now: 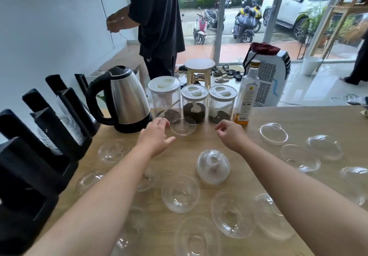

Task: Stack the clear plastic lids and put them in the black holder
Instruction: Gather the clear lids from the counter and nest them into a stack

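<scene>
The open left hand (156, 136) should pinch the rim of the upturned clear plastic dome lid (183, 126) just beside it, while the loosely curled, empty right hand (231, 134) steadies the stack.

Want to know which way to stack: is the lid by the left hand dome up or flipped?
Flipped. The lid by the left hand sits like a bowl, its wide rim up, unlike the stack, which stands dome up.

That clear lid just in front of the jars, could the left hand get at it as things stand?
Probably yes. The left hand is open right beside the clear lid, its fingertips about at the rim, with nothing between them. The kettle and jars stand close behind, but the near side is free.
</scene>
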The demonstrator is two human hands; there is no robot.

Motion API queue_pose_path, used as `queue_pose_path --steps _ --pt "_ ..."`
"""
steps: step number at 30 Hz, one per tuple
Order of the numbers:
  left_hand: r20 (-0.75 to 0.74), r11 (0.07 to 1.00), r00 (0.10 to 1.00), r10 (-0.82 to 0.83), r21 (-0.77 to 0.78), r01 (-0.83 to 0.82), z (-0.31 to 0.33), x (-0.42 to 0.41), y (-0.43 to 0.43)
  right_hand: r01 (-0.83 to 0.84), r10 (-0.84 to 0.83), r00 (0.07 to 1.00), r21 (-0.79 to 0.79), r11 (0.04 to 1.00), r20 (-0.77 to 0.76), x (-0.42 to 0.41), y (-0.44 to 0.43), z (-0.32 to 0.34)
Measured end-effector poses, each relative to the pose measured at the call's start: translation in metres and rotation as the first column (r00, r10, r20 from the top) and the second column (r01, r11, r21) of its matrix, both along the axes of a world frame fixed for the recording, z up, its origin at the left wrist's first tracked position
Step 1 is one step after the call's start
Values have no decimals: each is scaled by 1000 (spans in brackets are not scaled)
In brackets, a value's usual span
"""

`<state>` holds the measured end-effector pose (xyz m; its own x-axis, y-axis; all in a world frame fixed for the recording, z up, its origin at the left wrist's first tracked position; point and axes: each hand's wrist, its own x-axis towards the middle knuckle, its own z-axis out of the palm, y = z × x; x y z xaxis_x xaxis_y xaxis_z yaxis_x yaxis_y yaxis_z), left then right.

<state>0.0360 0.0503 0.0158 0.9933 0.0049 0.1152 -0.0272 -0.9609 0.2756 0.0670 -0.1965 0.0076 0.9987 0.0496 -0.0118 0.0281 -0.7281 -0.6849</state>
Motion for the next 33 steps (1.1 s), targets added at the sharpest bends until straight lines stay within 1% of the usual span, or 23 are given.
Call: queue_pose_path --steps 4,6,8,10,12,14,17,21,22,24,28,29,31,33 --pt "-81 996 994 76 59 -71 -9 2 24 -120 123 992 -78 990 32 18 44 5" --pt "-116 995 990 82 59 -75 -17 2 31 -190 201 979 -184 964 38 27 62 3" --pt "-153 995 985 83 63 -74 -24 2 34 -264 284 959 -313 913 21 35 77 -2" --pt "-176 994 980 89 75 -77 -30 3 36 -321 347 938 -438 840 -21 41 90 -9" --pt "-178 994 980 89 75 -77 -34 5 38 -326 367 929 -545 773 -35 44 99 -17" --pt "-160 995 983 95 44 -89 -38 6 40 -292 366 931 -618 730 -8 46 107 -24" --pt "-137 995 985 102 3 -102 -44 6 42 -245 361 932 -669 701 37 47 113 -33" --pt "-136 994 986 94 -37 -100 -45 6 43 -237 349 937 -685 689 27 48 112 -36" --pt "-136 994 986 93 -41 -99 -45 6 42 -234 347 937 -677 698 34 48 111 -36" --pt "-131 994 987 90 -48 -97 -43 5 40 -223 339 938 -623 750 72 48 109 -35" --pt "-100 993 991 84 -77 -92 -36 4 39 -228 303 944 -408 884 129 44 96 -18" --pt "-91 991 992 87 -92 -95 -33 3 39 -222 277 952 -330 918 130 42 91 -10" --pt "-64 988 994 89 -118 -96 -26 3 40 -188 200 973 -109 976 116 38 79 4" --pt "-25 987 997 79 -137 -82 -17 1 38 -146 141 988 99 984 60 30 62 16"
